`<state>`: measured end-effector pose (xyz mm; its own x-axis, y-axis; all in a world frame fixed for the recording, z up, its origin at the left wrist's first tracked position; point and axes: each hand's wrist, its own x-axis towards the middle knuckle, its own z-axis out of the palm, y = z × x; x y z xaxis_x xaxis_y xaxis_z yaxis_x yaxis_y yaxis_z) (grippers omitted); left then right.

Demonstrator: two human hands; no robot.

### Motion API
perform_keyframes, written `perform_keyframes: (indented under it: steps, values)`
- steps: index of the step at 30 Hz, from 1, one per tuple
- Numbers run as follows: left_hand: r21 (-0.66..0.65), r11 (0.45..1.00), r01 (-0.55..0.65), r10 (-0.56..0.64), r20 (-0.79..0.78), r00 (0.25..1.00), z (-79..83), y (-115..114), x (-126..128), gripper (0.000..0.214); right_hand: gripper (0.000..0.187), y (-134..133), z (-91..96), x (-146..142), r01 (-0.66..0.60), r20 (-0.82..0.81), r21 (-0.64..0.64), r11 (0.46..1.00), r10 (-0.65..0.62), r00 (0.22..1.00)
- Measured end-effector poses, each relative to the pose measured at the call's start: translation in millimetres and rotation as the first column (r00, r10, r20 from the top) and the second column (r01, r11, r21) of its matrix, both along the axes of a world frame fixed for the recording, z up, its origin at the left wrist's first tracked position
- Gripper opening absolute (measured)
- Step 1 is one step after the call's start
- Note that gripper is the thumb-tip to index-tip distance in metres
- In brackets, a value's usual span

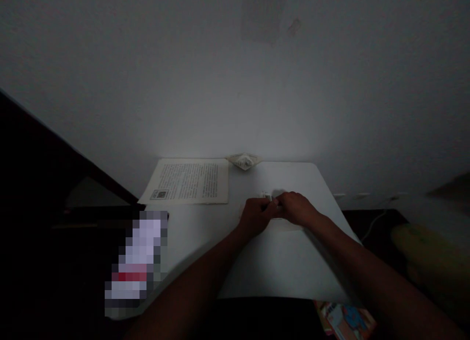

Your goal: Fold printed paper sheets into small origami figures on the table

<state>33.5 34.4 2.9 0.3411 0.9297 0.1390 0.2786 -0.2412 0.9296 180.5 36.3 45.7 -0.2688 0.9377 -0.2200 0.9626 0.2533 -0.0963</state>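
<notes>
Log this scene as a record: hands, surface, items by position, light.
Hands: left hand and right hand, close together at small printed paper; exact grip hidden
Surface: white table by a wall
Far left: printed page with square code
Far edge: folded paper shape
Near left: pixelated object, unidentifiable
Lower right: colourful printed item past table edge
Light: dim

One view, from a camera worn on the person's head, facing forward and steeply down at close range. The worktop (271,261), with the left hand (257,215) and right hand (296,208) over it, lies below centre; a pale wall (227,85) fills the upper half.
</notes>
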Motion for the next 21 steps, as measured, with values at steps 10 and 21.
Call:
perform_keyframes:
  steps: [10, 21]
  values:
    - [0.003, 1.0, 0.031, -0.031, -0.019, 0.999, 0.4, -1.4, 0.3, 0.044, 0.035, 2.8, -3.8, 5.2, 0.004, -0.099, -0.032, 0.999, -0.007, 0.995]
    - [-0.033, 0.999, 0.006, -0.004, 0.035, 0.999, 1.0, -0.2, -0.2, 0.045, 0.038, 4.2, -11.6, 10.4, 0.048, -0.235, -0.031, 0.998, -0.054, 0.97]
